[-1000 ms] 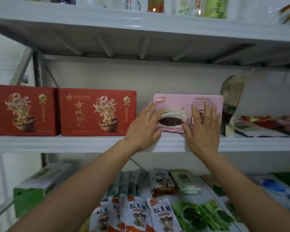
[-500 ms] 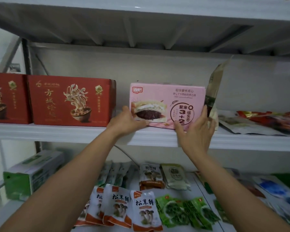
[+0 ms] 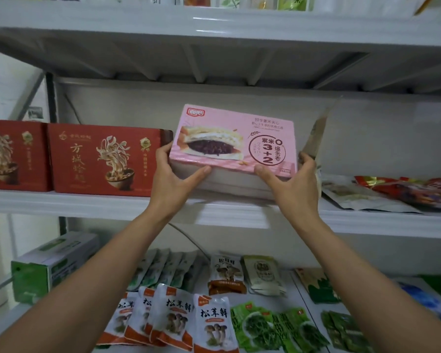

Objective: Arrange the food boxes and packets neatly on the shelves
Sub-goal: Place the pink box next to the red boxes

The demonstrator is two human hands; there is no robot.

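A pink box (image 3: pixel 236 140) with a picture of a filled sandwich cake is tilted, its top leaning back, over the middle shelf (image 3: pixel 87 203). My left hand (image 3: pixel 175 178) grips its lower left corner, thumb under the front edge and fingers round the side. My right hand (image 3: pixel 294 184) grips the lower right corner the same way. Left of the box stand two red noodle boxes (image 3: pixel 105 159), the nearer one almost touching it.
An upright beige pouch (image 3: pixel 316 135) leans just right of the pink box, with flat packets (image 3: pixel 382 193) lying beyond it. The lower shelf holds mushroom packets (image 3: pixel 173 317), green vegetable packets (image 3: pixel 275 329) and a green-and-white box (image 3: pixel 50 266). More goods line the top shelf.
My hands went from lying flat against the box's front to gripping its lower corners. The box has come forward and now tilts so that its printed face is in full view.
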